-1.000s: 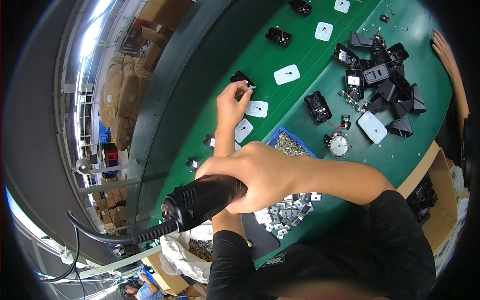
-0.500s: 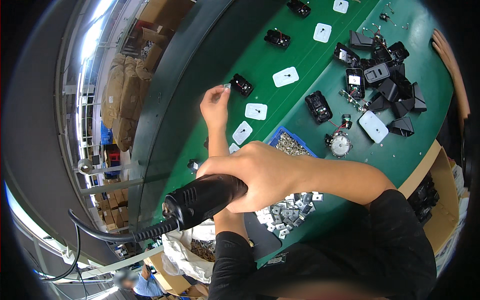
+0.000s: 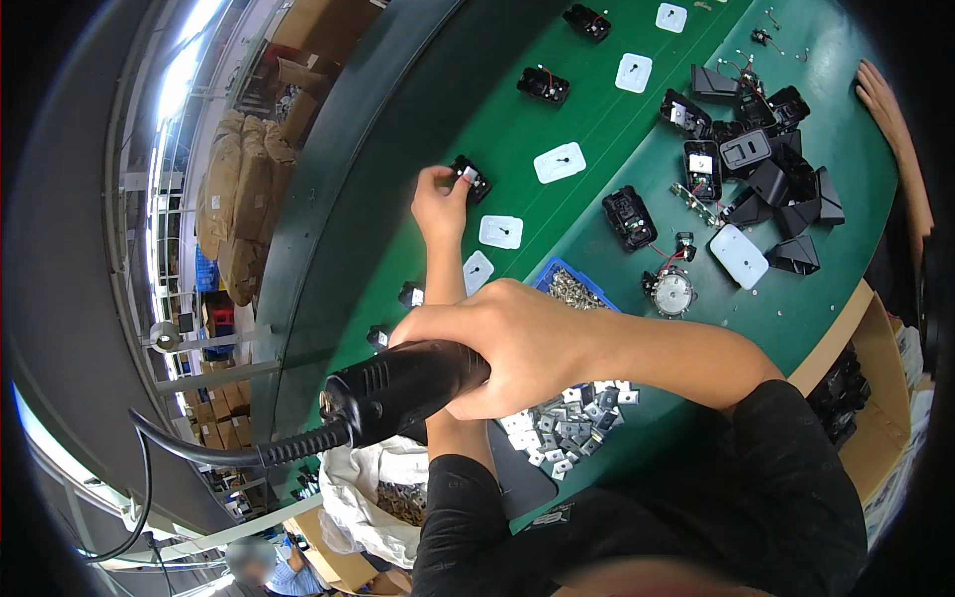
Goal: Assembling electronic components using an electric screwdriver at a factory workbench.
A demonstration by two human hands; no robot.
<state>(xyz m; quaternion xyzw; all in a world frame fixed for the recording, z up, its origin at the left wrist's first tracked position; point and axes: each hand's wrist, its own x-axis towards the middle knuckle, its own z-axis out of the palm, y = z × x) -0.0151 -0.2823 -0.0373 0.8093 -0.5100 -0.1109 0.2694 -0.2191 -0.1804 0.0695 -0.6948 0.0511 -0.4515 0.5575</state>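
My right hand (image 3: 517,348) is wrapped round a black corded electric screwdriver (image 3: 398,388), held across the near part of the view; its tip is hidden. Farther off, my left hand (image 3: 440,211) is closed in a pinch on a small pale square plate (image 3: 469,174). The plate is at a black plastic housing (image 3: 479,187) on the green conveyor belt, and my fingers cover part of that housing. Below my right forearm lies a pile of small silvery square plates (image 3: 572,433). A blue tray (image 3: 604,295) of small metal screws shows just above that forearm.
White rounded covers (image 3: 559,162) and more black housings (image 3: 543,87) line the belt. At right, black casings (image 3: 771,184) lie heaped on the green table, near another person's arm (image 3: 895,129). A white sack (image 3: 363,507) stands below. The screwdriver's cable (image 3: 209,456) runs left.
My left hand has brought the small plate right onto the housing. Housings and covers on the belt have shifted slightly left and nearer. My right hand still grips the screwdriver, nearly in place.
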